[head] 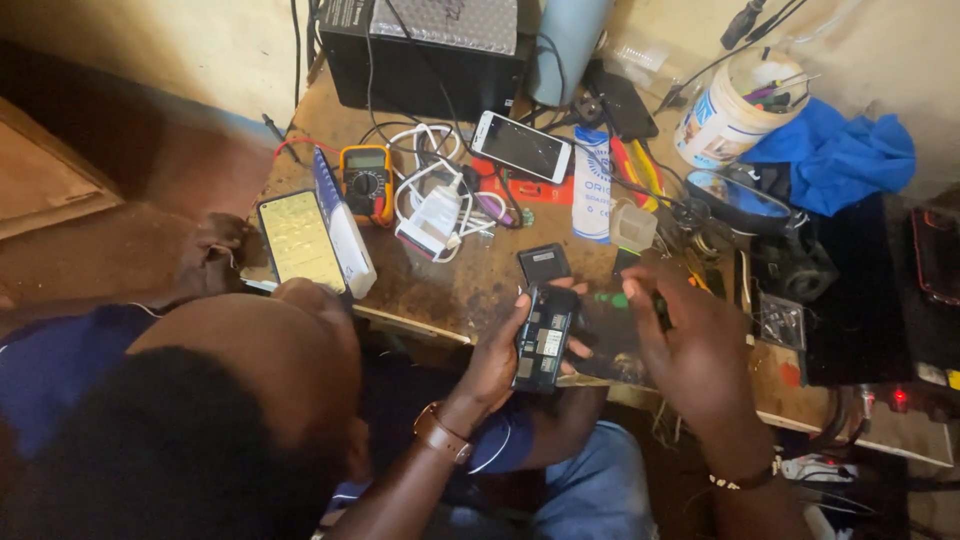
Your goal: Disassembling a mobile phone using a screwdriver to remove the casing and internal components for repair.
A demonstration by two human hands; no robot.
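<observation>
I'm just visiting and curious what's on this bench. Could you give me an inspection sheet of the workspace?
Surface: worn wooden table, stained and crowded.
Job's things: opened phone with its insides showing; a green-handled screwdriver.
Clutter: yellow multimeter, white-framed phone, lit phone, white tub of tools, blue cloth, black box.
Grips: left hand is closed round the opened phone; right hand is closed on the screwdriver.
Cables: white cables coiled beside the multimeter; black leads run down from the box.
Surroundings: pale wall behind; a dark-haired head low at the left.
</observation>
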